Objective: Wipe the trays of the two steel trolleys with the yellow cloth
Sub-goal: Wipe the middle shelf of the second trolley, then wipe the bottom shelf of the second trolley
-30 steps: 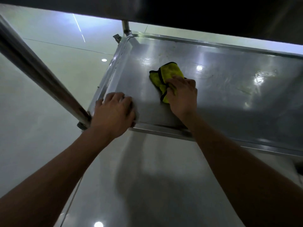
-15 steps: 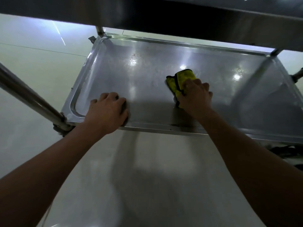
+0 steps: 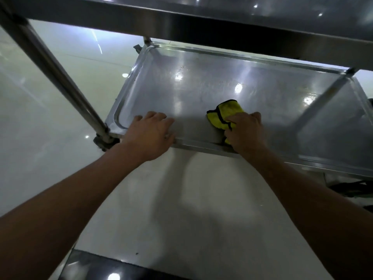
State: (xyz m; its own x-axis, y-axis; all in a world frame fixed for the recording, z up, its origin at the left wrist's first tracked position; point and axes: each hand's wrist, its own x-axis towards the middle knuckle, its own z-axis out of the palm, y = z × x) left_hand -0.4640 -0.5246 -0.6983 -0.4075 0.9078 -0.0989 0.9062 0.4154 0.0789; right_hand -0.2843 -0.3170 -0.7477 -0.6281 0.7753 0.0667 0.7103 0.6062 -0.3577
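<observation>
Head view: right hand (image 3: 247, 132), fingers curled, presses the bunched yellow black-edged cloth (image 3: 224, 116) onto the lower steel trolley tray (image 3: 201, 85) near its near rim; left hand (image 3: 150, 134), fingers spread flat, likely steadies the trolley.

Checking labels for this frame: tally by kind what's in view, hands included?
Hands: 2, left hand resting on the tray's near rim, right hand pressing the cloth
Yellow cloth: 1
Steel trays: 2, lower tray, upper tray
Trolley posts: 2, left post, right post
Total: 7
</observation>
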